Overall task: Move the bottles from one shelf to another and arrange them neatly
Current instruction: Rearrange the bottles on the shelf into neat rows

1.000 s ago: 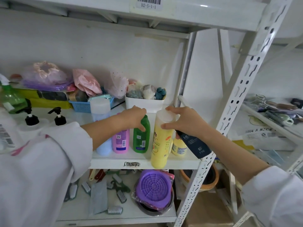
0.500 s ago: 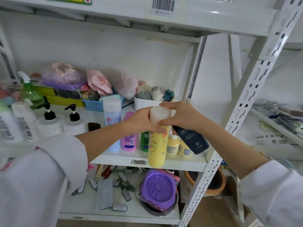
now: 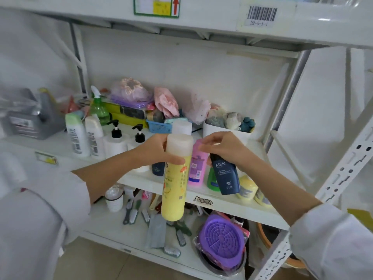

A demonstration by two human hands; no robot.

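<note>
Left hand: the left hand (image 3: 155, 152) is wrapped around the upper part of the tall yellow bottle (image 3: 176, 178), fingers closed just under its white cap
Yellow bottle: held upright in the air in front of the middle shelf (image 3: 238, 207), its base hanging below the shelf's front edge
Right hand: the right hand (image 3: 224, 148) grips the top of the dark blue bottle (image 3: 227, 175) in its palm, while the index finger and thumb stretch loosely toward the yellow bottle's cap
Dark blue bottle: marked MEN, tilted, lifted above the shelf's front right part
On the shelf: pink bottle (image 3: 196, 166) just behind the yellow one; green bottle (image 3: 212, 178) partly hidden behind the blue one; small yellow bottles (image 3: 247, 186) at the right
Further left: two white pump bottles (image 3: 116, 141) and two white labelled bottles (image 3: 77, 138) standing in a row
</note>
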